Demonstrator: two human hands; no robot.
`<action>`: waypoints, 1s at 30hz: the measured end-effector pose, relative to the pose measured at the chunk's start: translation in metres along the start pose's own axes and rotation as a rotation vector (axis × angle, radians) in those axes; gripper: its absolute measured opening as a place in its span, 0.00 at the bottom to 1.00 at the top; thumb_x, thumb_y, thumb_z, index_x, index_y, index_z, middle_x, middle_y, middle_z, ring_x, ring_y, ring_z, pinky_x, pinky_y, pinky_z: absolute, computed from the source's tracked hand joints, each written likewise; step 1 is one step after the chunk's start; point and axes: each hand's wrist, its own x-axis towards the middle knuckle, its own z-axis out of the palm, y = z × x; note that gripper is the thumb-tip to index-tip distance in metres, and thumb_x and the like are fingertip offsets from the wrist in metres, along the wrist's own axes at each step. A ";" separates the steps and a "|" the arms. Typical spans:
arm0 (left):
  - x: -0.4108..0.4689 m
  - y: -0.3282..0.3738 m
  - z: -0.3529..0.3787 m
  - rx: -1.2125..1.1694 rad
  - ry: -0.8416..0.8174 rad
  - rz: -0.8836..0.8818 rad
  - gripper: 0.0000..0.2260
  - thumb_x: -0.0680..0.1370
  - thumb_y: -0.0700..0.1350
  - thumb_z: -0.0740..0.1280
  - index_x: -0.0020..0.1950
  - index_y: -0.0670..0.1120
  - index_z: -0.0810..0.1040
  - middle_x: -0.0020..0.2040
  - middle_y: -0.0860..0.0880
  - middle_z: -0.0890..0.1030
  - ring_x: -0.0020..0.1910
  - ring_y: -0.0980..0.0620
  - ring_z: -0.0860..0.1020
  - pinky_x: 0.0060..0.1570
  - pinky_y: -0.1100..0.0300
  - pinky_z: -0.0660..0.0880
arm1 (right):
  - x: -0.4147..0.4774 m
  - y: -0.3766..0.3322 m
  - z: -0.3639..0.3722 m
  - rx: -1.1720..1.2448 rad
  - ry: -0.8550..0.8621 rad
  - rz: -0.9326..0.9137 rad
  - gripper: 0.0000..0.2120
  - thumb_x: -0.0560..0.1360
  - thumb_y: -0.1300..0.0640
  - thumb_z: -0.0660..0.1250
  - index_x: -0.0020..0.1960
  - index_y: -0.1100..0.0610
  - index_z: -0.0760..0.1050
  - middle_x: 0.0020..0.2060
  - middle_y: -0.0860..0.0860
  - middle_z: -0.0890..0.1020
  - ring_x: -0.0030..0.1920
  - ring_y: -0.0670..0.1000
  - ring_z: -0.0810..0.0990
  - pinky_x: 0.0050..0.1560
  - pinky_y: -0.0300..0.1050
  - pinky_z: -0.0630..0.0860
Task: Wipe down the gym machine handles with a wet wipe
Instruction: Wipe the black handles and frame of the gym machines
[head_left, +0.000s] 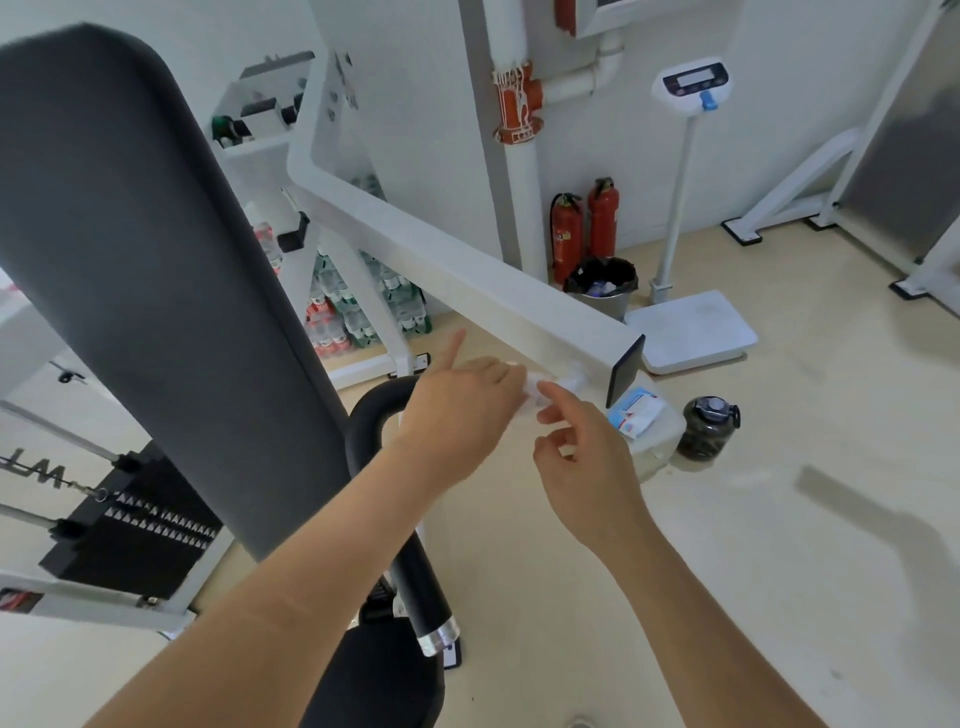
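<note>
A small white wet wipe is bunched between my two hands just under the white machine arm. My left hand grips the wipe's left side with its thumb raised. My right hand pinches the wipe's right end with thumb and forefinger. The black curved machine handle with a silver end cap runs below my left forearm, untouched by either hand. A blue and white wipe packet lies on a white surface to the right of my hands.
A tall black back pad fills the left. The weight stack sits at lower left. A dark water jug, a lined bin, two red extinguishers and a white scale stand on the beige floor.
</note>
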 end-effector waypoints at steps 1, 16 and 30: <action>-0.004 0.002 0.007 0.039 0.051 0.033 0.16 0.77 0.50 0.66 0.62 0.45 0.76 0.54 0.50 0.83 0.56 0.51 0.80 0.71 0.45 0.58 | -0.001 0.000 -0.002 0.020 0.009 0.023 0.23 0.75 0.65 0.62 0.67 0.50 0.70 0.49 0.43 0.76 0.45 0.43 0.75 0.51 0.41 0.74; -0.006 -0.004 0.020 0.122 0.329 0.291 0.19 0.69 0.39 0.69 0.61 0.41 0.79 0.57 0.44 0.82 0.54 0.47 0.82 0.61 0.45 0.74 | -0.011 0.007 -0.015 0.007 0.055 0.013 0.19 0.74 0.66 0.61 0.61 0.51 0.75 0.48 0.45 0.77 0.45 0.41 0.75 0.48 0.37 0.73; 0.000 0.023 -0.012 -0.036 0.111 0.145 0.21 0.71 0.39 0.70 0.64 0.43 0.75 0.59 0.48 0.81 0.58 0.48 0.79 0.64 0.52 0.70 | -0.003 0.007 -0.025 0.104 0.158 0.091 0.17 0.73 0.69 0.60 0.53 0.53 0.78 0.48 0.47 0.81 0.48 0.42 0.77 0.52 0.39 0.73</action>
